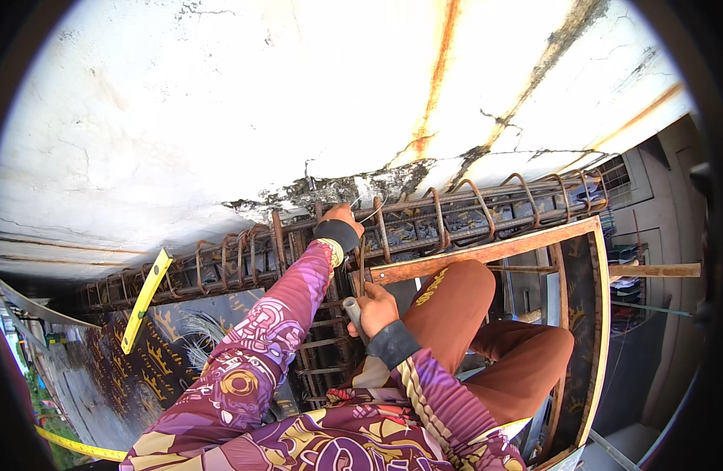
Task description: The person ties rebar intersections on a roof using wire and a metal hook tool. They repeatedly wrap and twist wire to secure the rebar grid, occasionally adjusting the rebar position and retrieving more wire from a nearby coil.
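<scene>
My left hand [341, 216] reaches to the top bars of a rebar cage [464, 229], its fingers closed on a thin loop of tie wire [374, 206]. Closer to my body, my right hand [378, 309] grips a grey metal tube [352, 309], apparently a tool handle. A thin rusty rod [362, 265] rises just above this hand; I cannot tell whether it belongs to the tube. Closed stirrups surround the cage's long bars. Beneath my left forearm, upright column bars [323, 347] with ties run downward, partly hidden by the sleeve.
A cracked, rust-stained white wall [220, 106] runs behind the cage. A yellow spirit level [146, 301] leans at left, beside a bundle of loose wire [203, 338] on dark formwork plywood [120, 353]. A wood-framed form panel [599, 329] stands right of my legs. Yellow tape [82, 448] lies lower left.
</scene>
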{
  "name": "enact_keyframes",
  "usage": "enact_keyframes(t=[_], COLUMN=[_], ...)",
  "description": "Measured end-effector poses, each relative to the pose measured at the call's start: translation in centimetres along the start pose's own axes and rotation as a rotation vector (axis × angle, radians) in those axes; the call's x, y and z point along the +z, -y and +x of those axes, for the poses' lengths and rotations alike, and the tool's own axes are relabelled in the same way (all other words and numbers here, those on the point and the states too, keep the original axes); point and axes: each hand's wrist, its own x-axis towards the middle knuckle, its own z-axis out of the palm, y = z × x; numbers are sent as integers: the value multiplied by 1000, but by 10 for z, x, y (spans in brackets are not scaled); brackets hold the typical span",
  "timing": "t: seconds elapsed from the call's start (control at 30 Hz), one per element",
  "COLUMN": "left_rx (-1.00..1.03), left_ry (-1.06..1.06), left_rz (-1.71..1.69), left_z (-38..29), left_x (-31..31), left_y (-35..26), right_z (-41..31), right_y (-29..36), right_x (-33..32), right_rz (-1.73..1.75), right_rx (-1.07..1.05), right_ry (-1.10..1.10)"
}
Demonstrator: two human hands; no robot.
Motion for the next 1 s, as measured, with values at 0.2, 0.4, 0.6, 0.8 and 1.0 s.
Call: enact_keyframes(t=[0.2,0.4,0.6,0.8,1.0], left_rx=[-26,-23,-26,-51,-22], left_ry=[120,71,-36,0,-85], left_rz=[-15,-33,-59,-59,-44], left_z=[9,4,16,17,9], left_x=[4,-1,16,14,13], left_y=[16,1,11,10,3], right_z=[-60,-39,-29,-7,-2], right_y=[5,8,-2,-3,-5], right_x=[-25,-45,-20,-7,-6], right_rz=[-62,-22,-103,-235,-142], right_rx=[-70,-49,-142,-72,-25], right_ry=[52,54,27,-12,2])
